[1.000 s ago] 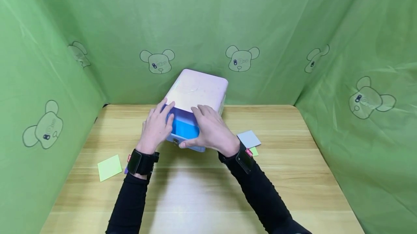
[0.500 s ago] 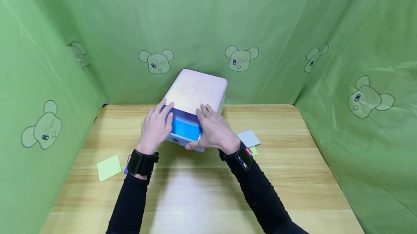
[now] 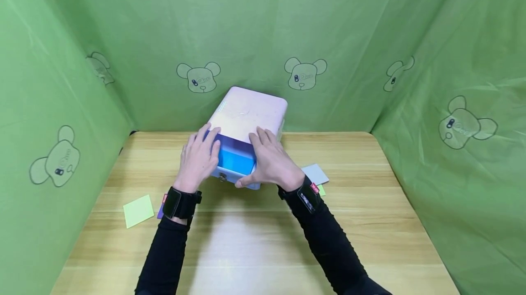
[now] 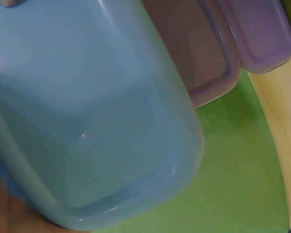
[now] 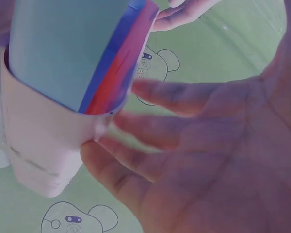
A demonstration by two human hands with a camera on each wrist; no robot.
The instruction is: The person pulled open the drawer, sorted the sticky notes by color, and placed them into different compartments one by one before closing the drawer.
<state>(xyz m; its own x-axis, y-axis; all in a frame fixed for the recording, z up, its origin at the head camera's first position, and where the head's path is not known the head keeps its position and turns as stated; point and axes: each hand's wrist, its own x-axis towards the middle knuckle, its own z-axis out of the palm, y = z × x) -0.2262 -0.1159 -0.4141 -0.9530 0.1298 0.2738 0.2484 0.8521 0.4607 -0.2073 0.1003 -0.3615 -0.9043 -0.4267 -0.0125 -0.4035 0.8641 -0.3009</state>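
Right hand (image 3: 274, 161) shifted rightward, smooth pink-topped box (image 3: 248, 119), round-cornered

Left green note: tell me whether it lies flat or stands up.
Flat: the head view shows the note lying on the table, its broad face upward.

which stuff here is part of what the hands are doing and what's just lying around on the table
Part of the job, it seems:
pink-topped blue box, with the left hand and right hand on it
metal latch on its front

Probably just lying about:
light green square, off left
purple piece, mostly hidden
pale grey square, right
small green piece, partly hidden
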